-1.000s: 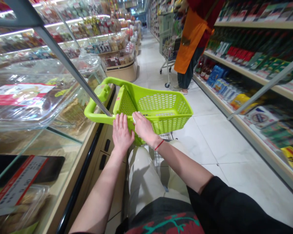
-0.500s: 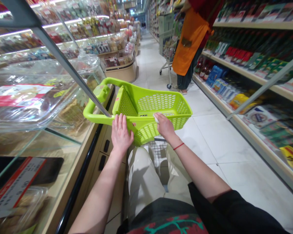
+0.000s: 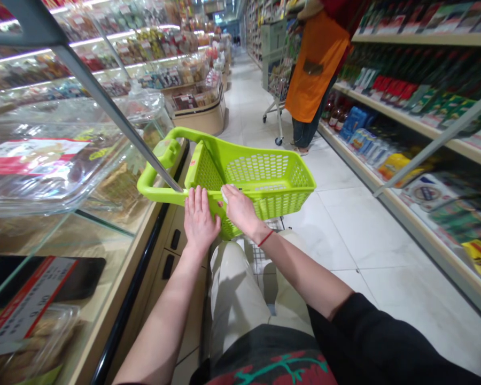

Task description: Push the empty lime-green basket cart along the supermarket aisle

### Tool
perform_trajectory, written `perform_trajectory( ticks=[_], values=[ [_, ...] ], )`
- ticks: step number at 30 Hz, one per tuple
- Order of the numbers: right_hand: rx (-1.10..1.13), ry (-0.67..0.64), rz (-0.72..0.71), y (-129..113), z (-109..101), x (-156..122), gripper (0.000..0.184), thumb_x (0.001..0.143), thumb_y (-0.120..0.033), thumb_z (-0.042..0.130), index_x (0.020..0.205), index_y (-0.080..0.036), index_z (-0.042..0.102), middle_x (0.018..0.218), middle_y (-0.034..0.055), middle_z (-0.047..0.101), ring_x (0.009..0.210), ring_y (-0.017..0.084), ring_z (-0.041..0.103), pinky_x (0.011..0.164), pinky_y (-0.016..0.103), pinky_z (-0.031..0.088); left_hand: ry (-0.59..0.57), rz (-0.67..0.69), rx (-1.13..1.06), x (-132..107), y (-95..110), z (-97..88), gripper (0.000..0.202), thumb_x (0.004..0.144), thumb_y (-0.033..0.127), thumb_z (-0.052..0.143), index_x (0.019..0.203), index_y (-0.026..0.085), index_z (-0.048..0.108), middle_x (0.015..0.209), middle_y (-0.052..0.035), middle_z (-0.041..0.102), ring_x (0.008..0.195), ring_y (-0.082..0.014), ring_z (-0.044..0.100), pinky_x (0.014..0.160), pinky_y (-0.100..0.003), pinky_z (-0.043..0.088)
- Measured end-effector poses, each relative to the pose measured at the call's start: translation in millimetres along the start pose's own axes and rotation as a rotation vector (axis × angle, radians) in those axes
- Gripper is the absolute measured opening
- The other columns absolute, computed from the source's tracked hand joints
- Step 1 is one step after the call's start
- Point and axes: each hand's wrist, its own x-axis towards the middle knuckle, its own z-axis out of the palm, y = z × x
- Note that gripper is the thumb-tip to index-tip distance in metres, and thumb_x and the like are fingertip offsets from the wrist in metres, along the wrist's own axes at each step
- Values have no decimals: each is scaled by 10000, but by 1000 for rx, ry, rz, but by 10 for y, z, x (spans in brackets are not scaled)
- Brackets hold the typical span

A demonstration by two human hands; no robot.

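Observation:
A lime-green plastic shopping cart [image 3: 272, 200] stands sideways before me, its perforated basket to the right and its handle to the left. My left hand [image 3: 201, 216] grips the near rim, with fingers over the top edge and the thumb against the outer side. Close beside it, my right hand [image 3: 240, 211] is closed on a small white cloth [image 3: 227, 188] pressed to the same rim. Most of the cloth is hidden under the fingers, and I cannot tell whether it is paper or fabric. A red cord circles my right wrist.
On the left, a display counter [image 3: 140, 251] bears plastic-packed food. A person in an orange apron [image 3: 315, 69] stands ahead by a wire trolley [image 3: 278, 80]. Shelves [image 3: 417, 120] of bottles and boxes line the right, beside the pale tiled floor [image 3: 344, 214].
My right hand has slid left along the rim with the white cloth, closer to my left hand. The left hand keeps its place. The person in the apron has shifted slightly.

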Motion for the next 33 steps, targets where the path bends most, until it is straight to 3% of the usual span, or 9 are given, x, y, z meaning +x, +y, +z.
perform_trajectory(
  ticks=[3,6,14,17,20,28,30,33],
  values=[
    [33,-23,-68,-177,58,80,638,850,52,465,1473,-72,525,1556,162,518,1501,207,414,1255,351,350,11,8,-6,1,-10,5,845,839,233,600,1591,61,254,1666,-227,292,1591,-370,150,1286,-575,205],
    [48,-37,-109,-126,19,52,645,860,54,449,1481,-105,526,1566,131,514,1506,192,405,1256,340,347,11,10,2,4,-15,7,845,825,224,609,1579,42,274,1655,-236,308,1588,-377,160,1287,-569,208],
    [-34,-4,109,651,-304,-242,647,805,63,458,1413,-100,602,1515,131,570,1435,238,509,1219,394,419,-2,-3,-44,15,-19,-15,842,833,224,591,1587,47,260,1668,-220,288,1595,-361,138,1300,-553,181],
    [-72,37,181,796,-367,-289,613,803,49,478,1380,-97,626,1487,137,597,1408,246,539,1200,401,442,-20,-9,-50,14,-7,-15,849,839,232,583,1594,46,241,1681,-219,258,1599,-357,113,1303,-555,162],
    [-91,42,197,728,-364,-275,587,815,27,488,1373,-91,626,1465,145,615,1394,250,551,1196,400,441,-15,-32,-50,11,41,3,878,835,247,593,1602,51,213,1695,-213,221,1603,-357,80,1307,-564,118],
    [-29,-59,45,86,-163,-72,631,844,41,431,1457,-60,543,1531,153,549,1461,221,474,1229,344,387,-51,-34,-12,20,118,19,908,818,242,598,1611,52,199,1700,-203,210,1602,-331,111,1315,-526,117],
    [-16,-58,10,82,-133,-61,648,838,52,429,1462,-78,544,1537,133,547,1465,214,469,1236,345,383,-57,-28,-6,21,95,7,889,826,240,584,1611,56,209,1697,-202,222,1601,-326,126,1314,-526,122],
    [-10,-29,6,300,-160,-123,669,818,48,460,1453,-133,566,1526,97,565,1454,213,485,1229,361,403,-60,-16,-2,25,76,-16,888,822,237,577,1612,62,211,1693,-197,236,1599,-320,143,1312,-527,122]
  ],
)
